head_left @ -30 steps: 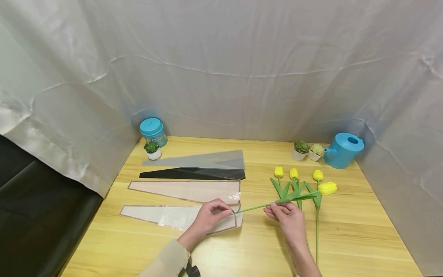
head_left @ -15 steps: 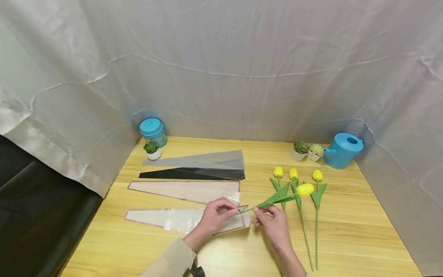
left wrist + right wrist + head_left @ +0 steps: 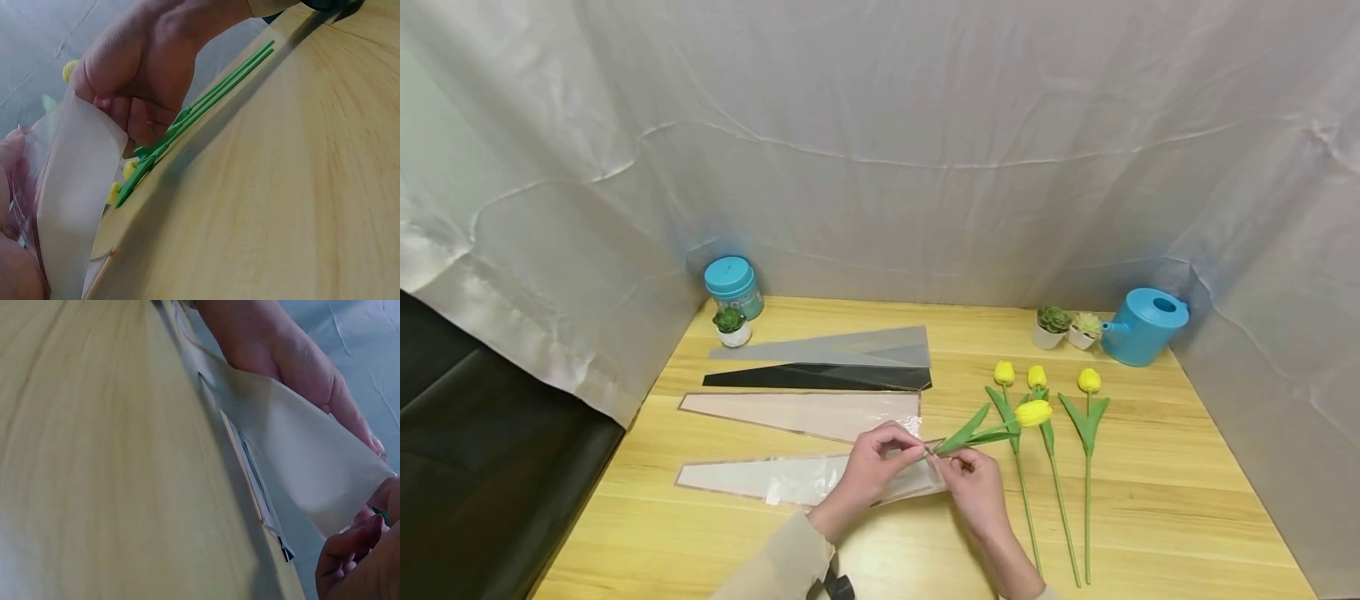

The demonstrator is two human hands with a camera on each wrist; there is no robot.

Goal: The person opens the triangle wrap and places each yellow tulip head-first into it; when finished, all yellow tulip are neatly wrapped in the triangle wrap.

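Observation:
In the head view my left hand (image 3: 880, 467) pinches the open wide end of a white, brown-edged flower sleeve (image 3: 737, 477), whose narrow end points left. My right hand (image 3: 979, 493) grips a yellow artificial tulip (image 3: 1033, 413) low by its leaves, with fingertips right at the sleeve's mouth. The tulip's lower stem is hidden by the sleeve and fingers. In the left wrist view the sleeve (image 3: 81, 187) stretches between both hands, raised off the table. The right wrist view shows the sleeve (image 3: 306, 456) slanting up to the right hand's fingers.
Three more tulips (image 3: 1087, 467) lie to the right on the wooden table (image 3: 1165, 500). Pink (image 3: 820, 411), black (image 3: 775, 379) and grey (image 3: 880, 343) sleeves lie behind. Small potted succulents (image 3: 1051, 325), a blue watering can (image 3: 1142, 327) and a blue-lidded jar (image 3: 730, 279) stand at the back.
My right hand has moved left with the tulip, its stem going into the sleeve's mouth. My left hand has shifted slightly right, drawing the white sleeve along.

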